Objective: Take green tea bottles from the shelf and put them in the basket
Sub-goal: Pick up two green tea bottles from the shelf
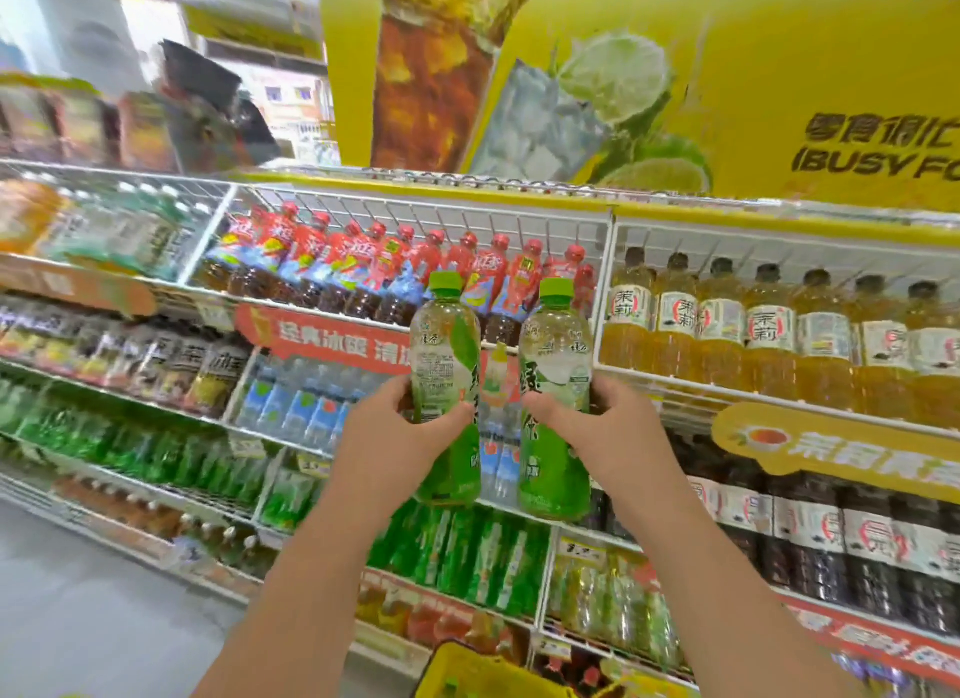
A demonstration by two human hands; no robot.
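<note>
Green-capped tea bottles, two: left hand [387,432] one [447,385], right hand [608,432] one [555,401].

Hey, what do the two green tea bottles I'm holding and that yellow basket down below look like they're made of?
The two green-capped tea bottles, one in the left hand at and one in the right hand at, look like clear glossy plastic: liquid shows through above printed film labels. Their caps seem to be matte green plastic. The yellow basket looks like moulded plastic, but only its rim shows, so that is less sure.
</note>
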